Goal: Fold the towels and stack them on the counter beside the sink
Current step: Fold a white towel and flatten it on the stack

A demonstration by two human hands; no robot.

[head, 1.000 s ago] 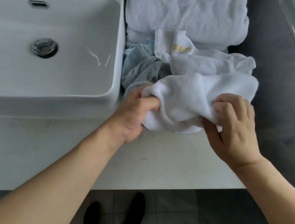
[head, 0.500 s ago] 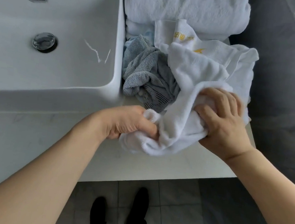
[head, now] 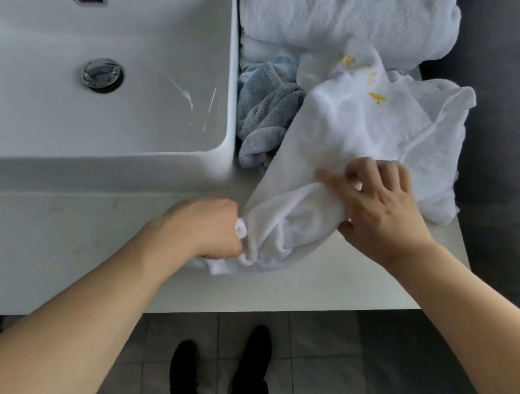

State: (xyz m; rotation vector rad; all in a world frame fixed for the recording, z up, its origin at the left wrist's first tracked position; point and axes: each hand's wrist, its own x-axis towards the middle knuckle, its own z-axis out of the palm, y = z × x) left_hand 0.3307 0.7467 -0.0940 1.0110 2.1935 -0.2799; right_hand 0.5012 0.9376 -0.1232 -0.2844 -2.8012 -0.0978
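Both of your hands are working one white towel (head: pixel 349 149) on the counter (head: pixel 338 291) right of the sink (head: pixel 219 146). Your left hand (head: pixel 206 226) is gripping its near corner in curled fingers; your right hand (head: pixel 378 208) is pinching a fold. A grey towel (head: pixel 264 122) is lying bunched beside it.

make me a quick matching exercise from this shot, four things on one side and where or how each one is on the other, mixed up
Things:
1. white towel
2. grey towel
3. folded towels
4. drain

Places or states:
A. crumpled between the sink and the white towel
B. in the sink basin
C. held by both hands
D. stacked at the back of the counter

Pairs: 1-C, 2-A, 3-D, 4-B
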